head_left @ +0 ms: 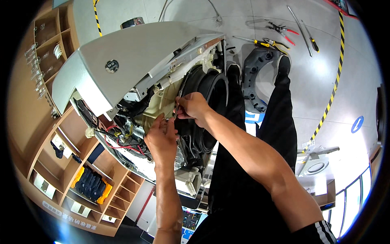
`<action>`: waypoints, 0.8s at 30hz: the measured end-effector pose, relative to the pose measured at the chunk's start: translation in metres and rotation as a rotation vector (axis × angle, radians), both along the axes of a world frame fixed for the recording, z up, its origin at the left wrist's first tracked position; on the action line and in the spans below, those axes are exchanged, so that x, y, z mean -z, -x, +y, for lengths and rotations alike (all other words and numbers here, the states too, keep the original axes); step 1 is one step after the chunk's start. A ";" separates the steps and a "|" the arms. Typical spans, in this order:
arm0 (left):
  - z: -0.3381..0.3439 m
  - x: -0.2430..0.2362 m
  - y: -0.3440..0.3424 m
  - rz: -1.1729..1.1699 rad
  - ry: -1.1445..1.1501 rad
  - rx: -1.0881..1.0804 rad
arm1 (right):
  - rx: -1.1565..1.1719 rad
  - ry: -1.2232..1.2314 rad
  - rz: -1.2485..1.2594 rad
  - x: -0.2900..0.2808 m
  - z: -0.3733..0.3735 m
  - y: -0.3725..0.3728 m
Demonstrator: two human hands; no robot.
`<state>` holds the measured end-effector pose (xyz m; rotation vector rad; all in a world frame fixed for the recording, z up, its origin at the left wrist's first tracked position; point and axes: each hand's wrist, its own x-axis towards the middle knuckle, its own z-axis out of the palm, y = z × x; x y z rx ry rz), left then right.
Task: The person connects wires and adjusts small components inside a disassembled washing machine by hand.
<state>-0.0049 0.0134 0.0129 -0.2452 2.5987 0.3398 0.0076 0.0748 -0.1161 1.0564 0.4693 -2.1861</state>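
The machine [134,51] is open, a grey ring [251,76] apparently off at right; what remains is unclear. Right hand [196,109] pinches a thin piece [176,113]; I can't tell the grip of the left hand [161,140]

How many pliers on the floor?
2: red-handled pliers left of the long metal rod, yellow-handled pliers by the curved grey block. More could be hidden behind the washing machine.
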 end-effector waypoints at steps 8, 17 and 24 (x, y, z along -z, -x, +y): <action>-0.003 -0.001 0.005 -0.059 0.004 0.033 | -0.056 -0.114 0.040 0.003 -0.013 -0.005; -0.007 0.011 -0.012 0.174 -0.058 0.129 | 0.032 -0.124 -0.017 -0.009 -0.010 -0.001; -0.001 0.007 -0.009 0.149 0.010 0.171 | -0.145 -0.238 -0.002 0.001 -0.005 0.009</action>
